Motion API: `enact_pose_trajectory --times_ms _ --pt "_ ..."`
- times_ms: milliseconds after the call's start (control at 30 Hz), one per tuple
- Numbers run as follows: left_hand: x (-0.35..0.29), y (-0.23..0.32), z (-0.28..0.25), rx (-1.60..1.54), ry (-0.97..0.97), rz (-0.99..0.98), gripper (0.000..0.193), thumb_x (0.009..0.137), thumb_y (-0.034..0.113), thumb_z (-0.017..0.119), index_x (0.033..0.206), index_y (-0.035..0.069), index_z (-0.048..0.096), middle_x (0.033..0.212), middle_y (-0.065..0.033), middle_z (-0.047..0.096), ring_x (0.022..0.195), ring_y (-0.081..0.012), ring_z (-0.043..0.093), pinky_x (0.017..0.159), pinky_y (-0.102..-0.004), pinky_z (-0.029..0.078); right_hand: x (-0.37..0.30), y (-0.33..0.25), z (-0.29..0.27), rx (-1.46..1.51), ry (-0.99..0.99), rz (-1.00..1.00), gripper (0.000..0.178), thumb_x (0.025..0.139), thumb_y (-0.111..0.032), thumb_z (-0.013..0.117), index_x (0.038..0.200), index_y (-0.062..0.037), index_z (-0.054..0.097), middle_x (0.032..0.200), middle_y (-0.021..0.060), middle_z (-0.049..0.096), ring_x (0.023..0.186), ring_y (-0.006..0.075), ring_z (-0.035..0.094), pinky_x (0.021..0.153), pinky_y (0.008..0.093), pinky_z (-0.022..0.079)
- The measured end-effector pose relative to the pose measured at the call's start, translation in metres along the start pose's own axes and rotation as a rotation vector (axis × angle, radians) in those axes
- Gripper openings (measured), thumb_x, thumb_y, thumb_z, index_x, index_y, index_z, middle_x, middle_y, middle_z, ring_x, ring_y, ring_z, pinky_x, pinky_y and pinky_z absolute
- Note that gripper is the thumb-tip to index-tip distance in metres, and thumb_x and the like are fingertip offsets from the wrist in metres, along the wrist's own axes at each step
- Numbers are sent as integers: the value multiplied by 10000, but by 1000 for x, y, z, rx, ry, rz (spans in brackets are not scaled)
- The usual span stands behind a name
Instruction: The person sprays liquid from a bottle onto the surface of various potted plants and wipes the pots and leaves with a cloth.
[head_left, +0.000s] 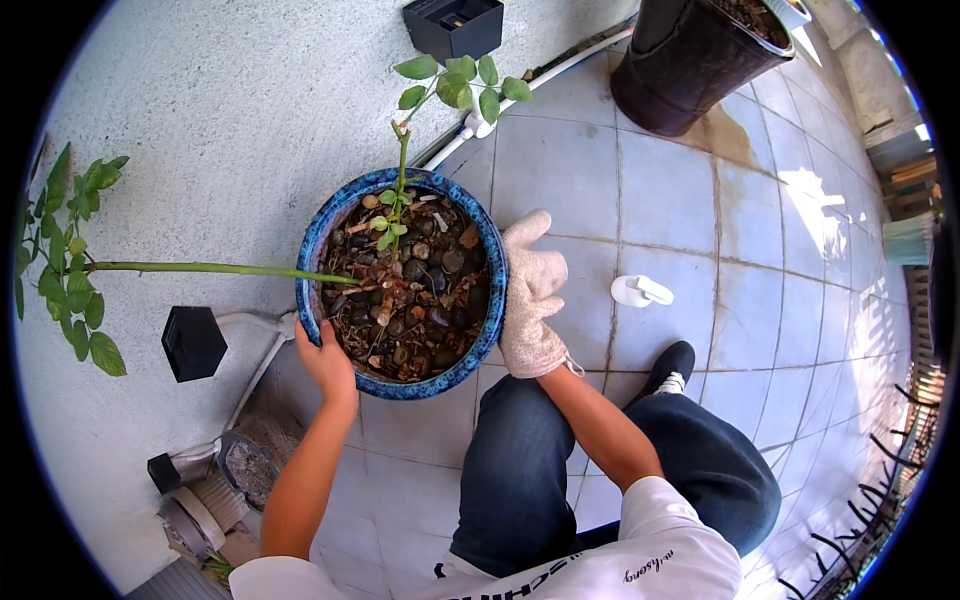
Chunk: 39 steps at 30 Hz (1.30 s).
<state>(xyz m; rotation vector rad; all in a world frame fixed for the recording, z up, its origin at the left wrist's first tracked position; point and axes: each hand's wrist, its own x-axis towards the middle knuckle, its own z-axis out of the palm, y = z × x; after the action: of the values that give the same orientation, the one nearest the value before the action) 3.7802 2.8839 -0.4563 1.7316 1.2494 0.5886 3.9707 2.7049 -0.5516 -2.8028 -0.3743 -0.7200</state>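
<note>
A round flower pot with a mottled blue glazed rim stands beside the wall, in front of my knees. It holds dark pebbles, dry leaf bits and a rose-like plant. One green stem rises toward the wall; a longer stem leans far left and ends in leaves. My bare left hand grips the pot's lower left rim, thumb on top, the other fingers mostly hidden. On my right hand is a cream knitted glove; its fingers are spread and the hand rests against the pot's right side.
Black wall boxes and white piping run along the wall. A large dark brown pot stands at the far right. A small white plastic piece lies on the tiles. Smaller pots cluster at lower left; dark branches edge the right.
</note>
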Motion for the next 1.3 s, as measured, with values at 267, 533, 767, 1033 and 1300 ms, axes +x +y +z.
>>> enact_pose_trajectory --times_ms 267,533,767,1033,1300 --pt "0 4 2 -28 -89 24 369 988 85 501 1342 -15 472 1226 -95 586 1060 -215 555 943 -331 402 30 7 43 687 -198 -64 159 903 -180 549 1005 -61 579 929 91 533 858 201 570 633 361 474" --pt "2 -2 -3 112 -5 78 276 974 56 502 1239 -14 535 1098 -69 633 938 -163 590 837 -304 458 94 21 24 1234 -789 42 463 890 -374 639 1099 40 640 1039 189 662 947 242 673 800 338 534" --pt "7 3 6 181 -42 130 323 965 59 503 1272 -39 504 1154 -112 603 996 -233 566 909 -335 411 33 20 106 1187 -1021 624 935 816 -698 552 1336 74 473 1309 296 503 1290 312 462 1048 365 394" --pt "17 -17 -5 118 17 194 291 964 52 498 1245 -17 530 1125 -85 611 964 -197 576 877 -317 435 -13 31 62 1261 -554 437 519 921 -333 596 1260 55 535 1244 221 585 1147 303 581 973 339 457" --pt "10 -15 -1 45 -41 160 394 973 114 506 1334 -38 465 1207 -158 590 1046 -285 568 942 -362 408 -72 2 -8 -100 -418 -122 355 972 -81 454 1319 -20 493 1284 157 535 1168 225 524 991 313 433"
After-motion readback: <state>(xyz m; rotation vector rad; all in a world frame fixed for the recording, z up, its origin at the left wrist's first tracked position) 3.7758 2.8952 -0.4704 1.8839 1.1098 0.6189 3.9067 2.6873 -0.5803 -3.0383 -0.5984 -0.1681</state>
